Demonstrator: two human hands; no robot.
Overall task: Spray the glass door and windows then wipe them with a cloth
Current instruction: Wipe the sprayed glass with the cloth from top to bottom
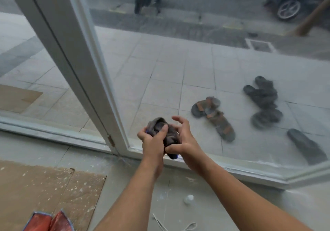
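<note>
A crumpled grey-brown cloth (163, 132) with a blue edge sits bunched between both my hands, low in front of the glass. My left hand (151, 139) grips its left side with the thumb pressed on top. My right hand (184, 141) pinches the cloth's lower part with its thumb while the other fingers are spread and lifted. The large window pane (196, 61) is right behind the hands, and the glass door pane (26, 70) lies left of the white frame post (80, 61). No spray bottle is in view.
Cardboard sheets (44, 189) cover the floor at lower left, with a red object (48, 221) at the bottom edge. A white cord (171, 226) and a small white lump (189, 199) lie on the floor. Outside are several sandals (214, 118) and parked motorbikes (289, 0).
</note>
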